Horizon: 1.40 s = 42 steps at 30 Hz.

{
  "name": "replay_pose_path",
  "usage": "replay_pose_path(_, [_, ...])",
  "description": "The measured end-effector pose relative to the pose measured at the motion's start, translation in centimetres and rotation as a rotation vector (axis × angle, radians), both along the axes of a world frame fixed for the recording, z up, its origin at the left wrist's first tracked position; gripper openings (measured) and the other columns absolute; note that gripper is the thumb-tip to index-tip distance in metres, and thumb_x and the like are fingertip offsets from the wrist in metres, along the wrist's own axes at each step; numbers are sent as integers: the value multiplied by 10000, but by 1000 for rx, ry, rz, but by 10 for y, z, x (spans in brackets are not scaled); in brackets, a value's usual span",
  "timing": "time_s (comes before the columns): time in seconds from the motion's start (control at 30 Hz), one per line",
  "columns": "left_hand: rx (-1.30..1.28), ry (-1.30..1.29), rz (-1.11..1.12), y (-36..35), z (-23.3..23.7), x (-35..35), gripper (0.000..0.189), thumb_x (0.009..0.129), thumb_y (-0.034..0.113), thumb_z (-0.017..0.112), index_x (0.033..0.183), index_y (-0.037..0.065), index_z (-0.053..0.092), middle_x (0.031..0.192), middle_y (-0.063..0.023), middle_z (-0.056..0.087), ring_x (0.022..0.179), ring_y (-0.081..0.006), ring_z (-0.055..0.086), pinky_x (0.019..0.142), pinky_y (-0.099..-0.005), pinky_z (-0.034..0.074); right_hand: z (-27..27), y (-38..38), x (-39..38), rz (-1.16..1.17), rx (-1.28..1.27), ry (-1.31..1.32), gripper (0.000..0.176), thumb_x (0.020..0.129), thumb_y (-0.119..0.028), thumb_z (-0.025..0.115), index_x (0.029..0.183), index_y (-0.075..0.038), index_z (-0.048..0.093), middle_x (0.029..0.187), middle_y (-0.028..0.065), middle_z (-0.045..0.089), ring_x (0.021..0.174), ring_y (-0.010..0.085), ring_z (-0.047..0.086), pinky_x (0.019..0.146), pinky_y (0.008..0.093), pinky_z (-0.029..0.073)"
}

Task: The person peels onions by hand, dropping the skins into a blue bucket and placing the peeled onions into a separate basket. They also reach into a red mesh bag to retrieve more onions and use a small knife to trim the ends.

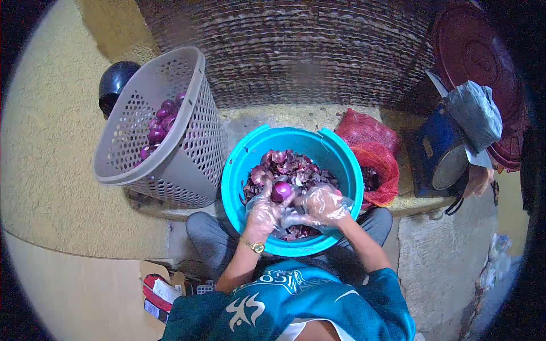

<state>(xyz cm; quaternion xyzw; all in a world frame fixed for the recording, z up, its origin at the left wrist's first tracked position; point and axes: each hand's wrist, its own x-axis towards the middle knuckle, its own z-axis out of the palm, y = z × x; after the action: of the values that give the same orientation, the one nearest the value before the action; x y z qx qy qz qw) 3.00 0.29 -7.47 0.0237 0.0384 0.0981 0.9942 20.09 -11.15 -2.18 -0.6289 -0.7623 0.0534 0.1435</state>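
A shiny peeled red onion (pixel 281 191) is held in my left hand (pixel 264 216), which wears a clear plastic glove and has a gold watch at the wrist. Close beside it, my right hand (pixel 325 206), gloved the same way, has its fingers curled in; whatever they grip is hidden by the glove. Both hands are inside the rim of a turquoise tub (pixel 230 196). Onion skins (pixel 310 170) fill the tub's bottom, with several onions (pixel 277 158) among them that look unpeeled.
To the left stands a tall grey perforated basket (pixel 196 165) with several peeled onions (pixel 156 135) inside. A red mesh sack (pixel 372 133) lies right of the tub. Farther right are a blue scale (pixel 433 139) with a grey plastic bag (pixel 473 111) and a dark red lid (pixel 475 51).
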Motion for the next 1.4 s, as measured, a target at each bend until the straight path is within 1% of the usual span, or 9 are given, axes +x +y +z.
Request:
replay_pose_path(0.07, [205,402,554,-2,6,10,450,971,359,539,1275,28,512,1268,-193,557,1177,-368,549,993,-570,475,4,-7,-1,14,35,38,492,795,-602,614,843,-119,690,625,145,628,627,349,651,606,482,496])
replay_pose_path(0.2, [98,336,367,17,5,-9,277,985,262,525,1220,116,527,1203,-107,573,1173,-308,544,1013,-550,472,5,-15,7,-203,-88,20,591,819,-674,535,802,-106,694,665,178,651,662,358,669,650,492,515])
replay_pose_path(0.3, [149,328,410,8,17,-5,358,989,317,508,1256,79,515,1295,-187,516,1264,-388,465,1044,-582,421,-2,-10,19,-377,-190,-38,513,897,-571,483,904,-107,702,810,202,686,799,350,684,754,498,521])
replay_pose_path(0.47, [-38,224,350,8,5,-6,444,992,342,494,1306,28,480,1379,-253,455,1327,-429,397,1106,-600,333,11,-10,26,-366,-130,-79,515,884,-562,528,828,-77,693,682,198,647,700,381,660,645,494,514])
replay_pose_path(0.67, [301,373,508,-8,31,0,414,979,328,517,1286,50,511,1330,-216,518,1289,-370,471,1051,-537,432,8,-2,24,-343,-120,90,542,799,-597,643,904,-68,701,704,211,649,712,393,655,679,506,511])
replay_pose_path(0.93, [242,124,378,-16,16,7,345,992,345,509,1245,119,576,1121,-88,661,867,-198,671,810,-353,561,31,18,-16,-389,143,171,747,667,-775,638,735,-31,644,581,177,615,557,350,643,537,458,504])
replay_pose_path(1.17, [735,492,519,-23,11,12,372,1012,290,453,1321,91,513,1243,-115,606,1106,-215,600,985,-385,496,33,19,-16,-447,227,114,695,616,-723,719,728,-44,629,544,179,585,534,361,625,535,458,497])
replay_pose_path(1.27, [315,212,451,-24,22,14,398,1013,296,449,1350,87,481,1290,-124,574,1152,-227,573,1034,-384,459,31,19,-15,-436,225,105,693,615,-718,723,735,-41,630,537,173,583,523,356,623,524,455,495])
replay_pose_path(1.4, [368,234,473,-23,18,13,391,1019,298,437,1340,82,490,1274,-125,586,1133,-230,587,1016,-389,474,25,19,-13,-409,293,142,675,625,-700,728,736,-43,626,540,170,587,523,348,627,521,452,496])
